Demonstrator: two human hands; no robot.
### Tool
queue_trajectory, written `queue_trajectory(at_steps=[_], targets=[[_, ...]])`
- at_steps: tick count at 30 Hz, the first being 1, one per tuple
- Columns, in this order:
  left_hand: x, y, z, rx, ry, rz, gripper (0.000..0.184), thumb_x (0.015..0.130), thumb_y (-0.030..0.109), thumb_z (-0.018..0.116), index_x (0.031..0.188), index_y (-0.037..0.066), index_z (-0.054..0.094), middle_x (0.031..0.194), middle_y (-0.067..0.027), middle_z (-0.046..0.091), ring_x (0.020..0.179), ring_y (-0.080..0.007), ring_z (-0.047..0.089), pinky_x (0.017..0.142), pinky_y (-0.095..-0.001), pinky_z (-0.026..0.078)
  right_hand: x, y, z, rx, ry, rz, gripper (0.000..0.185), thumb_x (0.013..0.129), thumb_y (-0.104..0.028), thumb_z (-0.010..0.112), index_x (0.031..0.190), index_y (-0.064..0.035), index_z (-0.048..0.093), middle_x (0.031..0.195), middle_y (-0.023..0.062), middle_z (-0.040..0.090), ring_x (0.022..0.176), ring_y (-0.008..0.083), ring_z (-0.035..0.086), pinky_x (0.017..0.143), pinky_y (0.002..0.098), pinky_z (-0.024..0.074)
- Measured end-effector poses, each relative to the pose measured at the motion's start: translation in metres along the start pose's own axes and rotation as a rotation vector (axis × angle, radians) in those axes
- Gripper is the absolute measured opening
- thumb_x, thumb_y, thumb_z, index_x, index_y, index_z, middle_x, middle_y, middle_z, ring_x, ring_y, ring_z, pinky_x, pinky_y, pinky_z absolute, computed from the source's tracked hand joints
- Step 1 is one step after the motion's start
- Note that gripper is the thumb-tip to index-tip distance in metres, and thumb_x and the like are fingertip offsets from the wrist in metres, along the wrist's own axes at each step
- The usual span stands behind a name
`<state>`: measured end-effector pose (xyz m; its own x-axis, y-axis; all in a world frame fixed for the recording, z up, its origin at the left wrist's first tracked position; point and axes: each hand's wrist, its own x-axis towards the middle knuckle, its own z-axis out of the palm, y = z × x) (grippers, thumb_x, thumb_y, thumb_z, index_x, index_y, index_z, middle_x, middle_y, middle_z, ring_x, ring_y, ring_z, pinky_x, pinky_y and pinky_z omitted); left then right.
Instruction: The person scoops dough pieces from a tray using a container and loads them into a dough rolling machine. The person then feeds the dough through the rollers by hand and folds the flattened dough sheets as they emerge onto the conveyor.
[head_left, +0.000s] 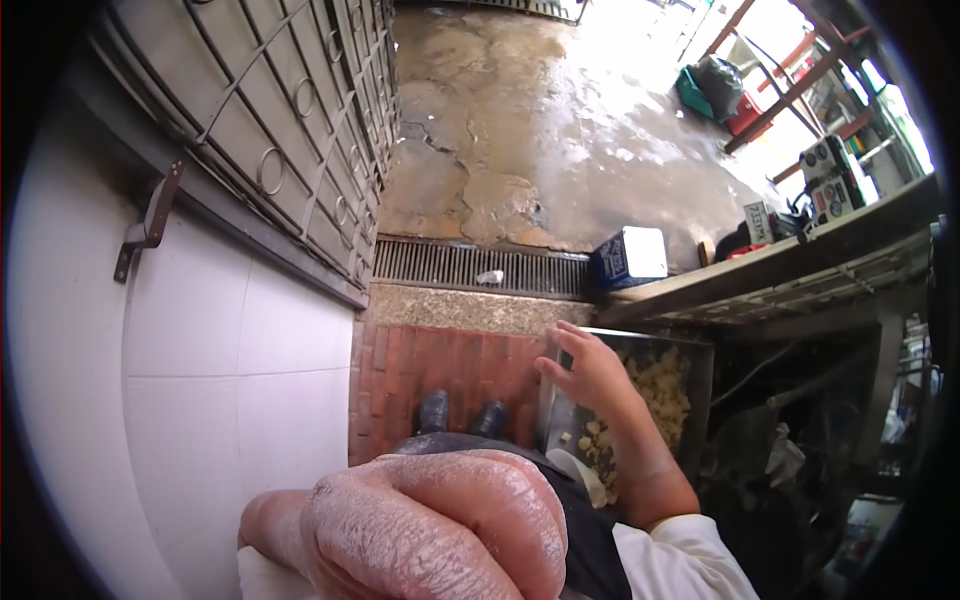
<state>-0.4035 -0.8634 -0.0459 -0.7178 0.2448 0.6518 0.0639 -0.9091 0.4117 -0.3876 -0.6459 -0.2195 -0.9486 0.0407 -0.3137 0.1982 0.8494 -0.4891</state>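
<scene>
My left hand (440, 520) is raised very close to the camera, its skin coated in white powder. Its fingers are not clear, so whether it holds anything cannot be made out. My right hand (585, 365) reaches forward with fingers stretched and thumb apart, holding nothing visible. It hovers above or near the left side of a metal tray (712, 375). Pale yellow chunks (660, 395) lie in the tray, partly hidden by my right forearm. A smooth whitish object (582, 474) of unclear kind lies at the tray's near end, beside my dark apron (590, 530).
A white tiled wall (185, 430) and a metal grille gate (265, 120) border the left. A drain grate (450, 265) crosses ahead, with a blue and white tin (628, 257) at its right end. A shelf (780, 250) juts out on the right. Wet concrete floor (490, 130) lies beyond.
</scene>
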Motion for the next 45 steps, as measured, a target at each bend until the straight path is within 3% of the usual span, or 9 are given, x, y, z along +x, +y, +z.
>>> queue_trajectory(at_steps=[6,11,12,14,19,28,32,38,45], targets=[[0.015,0.045,-0.016,0.020,-0.102,-0.238,0.029,0.065,0.011,0.090,0.073,0.006,0.063,0.077,-0.0056,0.058,0.063,-0.0153,0.054,0.053,-0.0242,0.045,0.018,-0.015,0.004,-0.041,0.010,-0.111,0.056,0.085,-0.038,0.064,0.130,-0.0056,0.056,0.140,0.0151,0.049,0.128,0.0313,0.048,0.106,0.0390,0.0389],[0.022,0.033,-0.026,0.027,-0.238,0.018,0.029,0.062,0.008,0.090,0.072,0.005,0.064,0.073,-0.0062,0.058,0.058,-0.0150,0.052,0.049,-0.0241,0.043,0.022,-0.032,-0.004,-0.032,-0.008,-0.076,0.057,0.085,-0.039,0.064,0.130,-0.0046,0.056,0.140,0.0169,0.049,0.128,0.0310,0.048,0.107,0.0391,0.0384],[0.021,0.033,-0.036,-0.075,-0.281,-0.077,0.018,0.082,0.017,0.076,0.092,0.005,0.067,0.095,-0.0103,0.064,0.081,-0.0189,0.061,0.069,-0.0297,0.051,0.022,-0.031,-0.004,-0.026,-0.002,-0.076,0.057,0.085,-0.039,0.064,0.130,-0.0048,0.056,0.140,0.0173,0.049,0.128,0.0311,0.048,0.106,0.0391,0.0385],[0.020,0.051,-0.026,0.155,-0.005,-0.334,0.026,0.069,0.004,0.084,0.068,0.007,0.058,0.076,-0.0106,0.061,0.064,-0.0206,0.057,0.055,-0.0278,0.051,0.021,-0.030,-0.002,-0.014,0.023,-0.062,0.057,0.085,-0.039,0.064,0.130,-0.0049,0.056,0.140,0.0177,0.049,0.128,0.0312,0.047,0.106,0.0391,0.0386],[0.000,0.023,-0.071,0.138,0.084,-0.706,0.021,0.078,0.002,0.076,0.092,0.002,0.061,0.093,-0.0102,0.062,0.084,-0.0145,0.058,0.078,-0.0247,0.045,-0.011,-0.021,-0.013,-0.025,0.132,-0.010,0.056,0.086,-0.039,0.063,0.130,-0.0053,0.055,0.138,0.0193,0.050,0.128,0.0321,0.048,0.106,0.0400,0.0390],[-0.072,0.006,-0.158,0.226,0.387,-1.158,0.026,0.090,0.028,0.063,0.102,0.005,0.060,0.088,-0.0067,0.066,0.077,-0.0179,0.064,0.066,-0.0293,0.050,-0.137,0.023,0.024,0.070,0.284,0.457,0.055,0.085,-0.037,0.065,0.128,-0.0040,0.057,0.137,0.0202,0.051,0.126,0.0348,0.049,0.105,0.0394,0.0393],[-0.082,0.008,-0.165,0.215,0.293,-1.242,0.019,0.093,0.021,0.058,0.105,0.006,0.061,0.092,-0.0071,0.067,0.082,-0.0167,0.065,0.071,-0.0280,0.050,-0.150,-0.005,0.054,0.100,0.269,0.537,0.057,0.083,-0.036,0.068,0.128,-0.0028,0.056,0.136,0.0215,0.052,0.125,0.0355,0.050,0.104,0.0380,0.0403],[-0.103,0.009,-0.178,0.584,-0.250,-1.288,0.036,0.089,0.019,0.070,0.119,0.003,0.060,0.118,-0.0074,0.062,0.108,-0.0142,0.056,0.092,-0.0302,0.046,-0.127,-0.071,0.076,0.064,0.331,0.335,0.068,0.084,-0.040,0.066,0.138,-0.0047,0.045,0.141,0.0217,0.046,0.132,0.0347,0.042,0.107,0.0439,0.0360],[-0.124,-0.009,-0.159,1.078,-0.877,-0.978,0.053,0.081,0.035,0.072,0.122,0.005,0.061,0.133,-0.0183,0.055,0.123,-0.0349,0.052,0.103,-0.0412,0.042,-0.181,-0.083,0.087,0.082,0.369,0.412,0.067,0.085,-0.041,0.064,0.138,-0.0056,0.045,0.142,0.0215,0.044,0.132,0.0357,0.042,0.107,0.0456,0.0348]])
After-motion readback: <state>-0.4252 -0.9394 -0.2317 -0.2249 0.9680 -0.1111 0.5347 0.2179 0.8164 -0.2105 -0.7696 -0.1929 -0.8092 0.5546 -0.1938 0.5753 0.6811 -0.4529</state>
